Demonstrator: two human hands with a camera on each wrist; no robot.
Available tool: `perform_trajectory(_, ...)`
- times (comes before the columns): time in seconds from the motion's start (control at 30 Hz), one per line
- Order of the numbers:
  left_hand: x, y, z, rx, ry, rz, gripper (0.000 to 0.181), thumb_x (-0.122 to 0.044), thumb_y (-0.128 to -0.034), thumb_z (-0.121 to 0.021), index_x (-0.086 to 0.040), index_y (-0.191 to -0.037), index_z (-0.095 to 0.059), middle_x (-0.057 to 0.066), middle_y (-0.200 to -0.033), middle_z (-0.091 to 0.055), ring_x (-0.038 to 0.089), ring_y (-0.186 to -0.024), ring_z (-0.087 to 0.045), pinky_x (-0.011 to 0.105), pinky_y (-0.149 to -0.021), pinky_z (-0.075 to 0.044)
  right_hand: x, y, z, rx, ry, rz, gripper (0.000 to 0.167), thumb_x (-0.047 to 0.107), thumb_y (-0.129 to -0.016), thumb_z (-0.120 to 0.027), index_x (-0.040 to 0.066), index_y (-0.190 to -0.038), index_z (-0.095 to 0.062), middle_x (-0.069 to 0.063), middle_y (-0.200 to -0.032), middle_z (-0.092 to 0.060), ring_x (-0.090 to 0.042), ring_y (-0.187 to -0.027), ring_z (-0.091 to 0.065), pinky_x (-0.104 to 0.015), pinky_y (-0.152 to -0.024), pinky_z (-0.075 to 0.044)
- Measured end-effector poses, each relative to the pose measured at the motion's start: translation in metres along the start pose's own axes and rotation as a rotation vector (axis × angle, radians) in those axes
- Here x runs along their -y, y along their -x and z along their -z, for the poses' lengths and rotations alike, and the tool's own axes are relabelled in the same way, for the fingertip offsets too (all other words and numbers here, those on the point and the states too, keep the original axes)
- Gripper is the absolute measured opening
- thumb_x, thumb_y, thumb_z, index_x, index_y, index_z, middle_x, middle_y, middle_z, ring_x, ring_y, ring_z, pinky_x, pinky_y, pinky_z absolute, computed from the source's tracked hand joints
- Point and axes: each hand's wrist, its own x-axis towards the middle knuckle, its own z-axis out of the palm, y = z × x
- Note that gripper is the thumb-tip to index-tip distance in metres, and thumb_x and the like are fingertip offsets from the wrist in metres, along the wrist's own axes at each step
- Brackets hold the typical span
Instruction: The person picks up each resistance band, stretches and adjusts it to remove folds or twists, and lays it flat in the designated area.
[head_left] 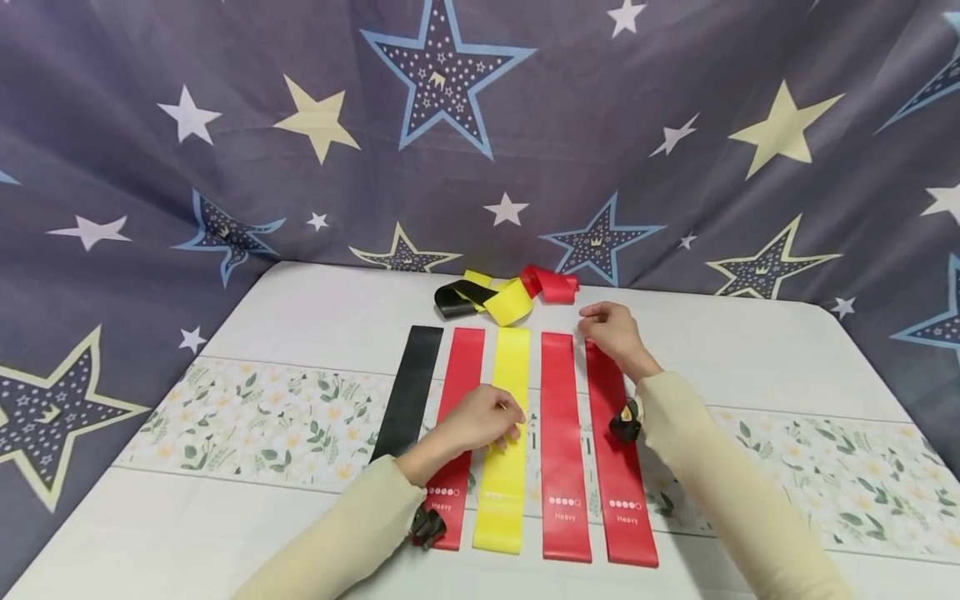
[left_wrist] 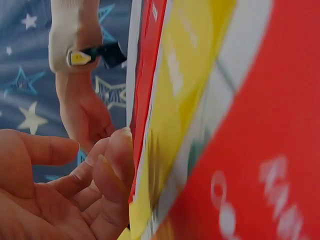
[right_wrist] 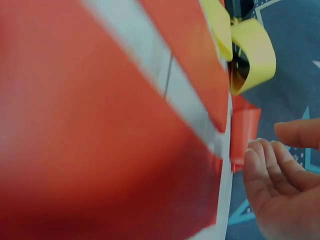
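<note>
Flat resistance bands lie side by side on the table: a black band, a red band, a yellow band and two more red ones. My left hand is over the yellow band, fingers loosely bent, gripping nothing; whether the fingertips touch the band is unclear. At the far end of the rightmost red band, my right hand hovers with relaxed fingers and nothing in them. In the right wrist view its thumb stands apart from the fingers.
Behind the row lie loosely curled bands: a black one, a yellow one and a red one. The white table has a floral strip across it. A star-patterned cloth hangs at the back.
</note>
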Motion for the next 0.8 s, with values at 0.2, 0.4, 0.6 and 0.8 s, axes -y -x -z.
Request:
perform_trajectory(0.2, 0.007, -0.010, 0.017, -0.093, 0.000, 0.014, 0.019, -0.014, -0.0934, -0.055, 0.001, -0.100, -0.064, 0.012, -0.082, -0.065, 0.019, -0.062, -0.059, 0.024, -0.052, -0.046, 0.014, -0.002, -0.019, 0.081, -0.148, -0.093, 0.037, 0.012, -0.090, -0.055, -0.004, -0.123, -0.055, -0.018, -0.110, -0.061, -0.023, -0.089, -0.063, -0.031, -0.085, -0.054)
perform_trajectory(0.4, 0.015, -0.022, 0.027, -0.203, 0.088, -0.004, 0.021, -0.012, -0.0945, -0.052, 0.002, -0.109, -0.059, 0.015, -0.086, -0.062, 0.021, -0.063, -0.055, 0.027, -0.055, -0.046, 0.020, -0.004, -0.035, 0.162, -0.311, -0.160, 0.041, 0.010, -0.094, -0.054, -0.009, -0.129, -0.049, -0.023, -0.120, -0.058, -0.015, -0.083, -0.065, -0.034, -0.093, -0.051)
perform_trajectory(0.6, 0.015, -0.041, 0.033, -0.359, 0.259, -0.011, 0.026, -0.009, -0.0952, -0.051, 0.001, -0.119, -0.057, 0.018, -0.101, -0.059, 0.026, -0.082, -0.058, 0.035, -0.076, -0.054, 0.025, -0.007, -0.046, 0.205, -0.383, -0.222, 0.045, 0.014, -0.097, -0.051, -0.005, -0.137, -0.043, -0.021, -0.127, -0.054, -0.021, -0.098, -0.061, -0.034, -0.098, -0.048)
perform_trajectory(0.8, 0.007, -0.067, 0.043, -0.457, 0.313, -0.007, 0.036, -0.008, -0.0945, -0.048, 0.002, -0.129, -0.051, 0.019, -0.122, -0.056, 0.030, -0.105, -0.057, 0.037, -0.089, -0.049, 0.027, -0.007, -0.053, 0.239, -0.506, -0.202, 0.044, 0.011, -0.098, -0.048, -0.005, -0.138, -0.041, -0.022, -0.130, -0.052, -0.022, -0.103, -0.059, -0.035, -0.101, -0.045)
